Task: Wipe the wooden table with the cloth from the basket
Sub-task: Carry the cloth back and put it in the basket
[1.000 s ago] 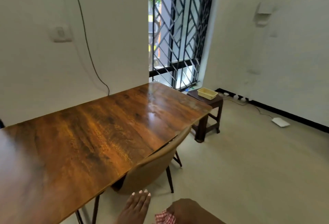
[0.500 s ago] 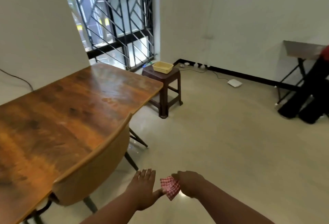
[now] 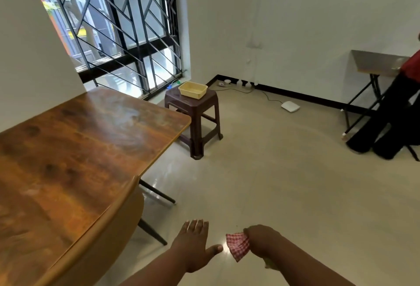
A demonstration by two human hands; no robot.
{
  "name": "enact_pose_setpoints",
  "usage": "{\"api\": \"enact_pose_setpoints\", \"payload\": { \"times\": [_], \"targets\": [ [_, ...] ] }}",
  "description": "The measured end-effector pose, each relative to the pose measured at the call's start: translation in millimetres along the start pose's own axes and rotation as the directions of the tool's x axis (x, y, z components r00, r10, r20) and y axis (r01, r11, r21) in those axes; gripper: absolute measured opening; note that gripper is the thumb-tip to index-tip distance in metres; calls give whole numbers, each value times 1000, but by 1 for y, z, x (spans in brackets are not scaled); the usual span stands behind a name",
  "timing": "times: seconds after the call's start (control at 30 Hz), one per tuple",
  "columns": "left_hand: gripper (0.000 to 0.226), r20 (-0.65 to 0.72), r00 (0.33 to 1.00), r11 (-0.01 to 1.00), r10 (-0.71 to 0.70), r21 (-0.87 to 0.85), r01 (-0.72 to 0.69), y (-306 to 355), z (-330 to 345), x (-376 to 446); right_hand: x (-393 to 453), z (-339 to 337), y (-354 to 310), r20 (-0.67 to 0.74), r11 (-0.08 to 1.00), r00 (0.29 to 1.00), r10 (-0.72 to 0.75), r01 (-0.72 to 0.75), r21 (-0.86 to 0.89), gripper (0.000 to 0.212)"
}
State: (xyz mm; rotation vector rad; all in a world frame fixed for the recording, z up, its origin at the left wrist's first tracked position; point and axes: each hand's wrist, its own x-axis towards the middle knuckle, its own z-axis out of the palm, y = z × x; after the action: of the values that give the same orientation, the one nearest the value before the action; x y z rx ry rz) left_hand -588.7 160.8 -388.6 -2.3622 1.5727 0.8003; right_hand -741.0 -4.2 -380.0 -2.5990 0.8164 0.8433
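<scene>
A red-and-white checked cloth (image 3: 237,246) hangs folded from my right hand (image 3: 261,241), which is shut on it low in the view above the floor. My left hand (image 3: 194,246) is beside it, flat and open, fingers spread, holding nothing. The wooden table (image 3: 75,154) fills the left side, glossy with faint smears near its far corner. The yellow basket (image 3: 192,90) stands with no contents showing on a dark brown plastic stool (image 3: 195,113) past the table's far end.
A tan chair (image 3: 106,235) is pushed in at the table's near edge. A barred window is behind the stool. A white device (image 3: 290,106) and cable lie on the floor. At far right stand a folding table (image 3: 375,63) and a person's dark legs (image 3: 386,126).
The view has swung right, away from the table toward the stool and basket. Both hands have come fully into view, the right one still holding the cloth, and have drawn slightly apart.
</scene>
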Motion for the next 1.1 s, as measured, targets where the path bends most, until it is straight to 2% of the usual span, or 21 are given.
{"api": "enact_pose_setpoints", "payload": {
  "times": [0.1, 0.23, 0.37, 0.53, 0.63, 0.8, 0.93, 1.1],
  "targets": [
    [97, -31, 999, 1000, 6, -9, -6, -20, -25, 37, 30, -28, 2, -8, 999, 1000, 22, -22, 31, 36],
    [117, -63, 998, 1000, 24, -6, -24, -43, -62, 81, 63, -69, 3, -39, 998, 999, 35, -33, 44, 38],
    [118, -80, 995, 998, 67, 22, -66, -61, -97, 121, 91, -106, 2, -81, 996, 996, 40, -33, 80, 39],
    [97, -85, 993, 995, 82, 59, -77, -69, -126, 160, 126, -141, 7, -89, 993, 995, 44, -34, 114, 37],
    [94, -72, 989, 989, 127, 84, -121, -68, -139, 184, 149, -160, 17, -95, 990, 995, 43, -31, 134, 33],
    [115, -76, 969, 966, 237, 124, -226, -55, -164, 234, 192, -190, 43, -111, 989, 994, 8, 8, 146, 31],
    [105, -104, 960, 947, 260, 220, -233, -41, -195, 281, 231, -225, 71, -125, 987, 991, -50, 68, 143, 30],
    [86, -152, 976, 970, 158, 210, -125, -30, -245, 326, 276, -270, 102, -109, 983, 987, -122, 135, 124, 39]
  ]
}}
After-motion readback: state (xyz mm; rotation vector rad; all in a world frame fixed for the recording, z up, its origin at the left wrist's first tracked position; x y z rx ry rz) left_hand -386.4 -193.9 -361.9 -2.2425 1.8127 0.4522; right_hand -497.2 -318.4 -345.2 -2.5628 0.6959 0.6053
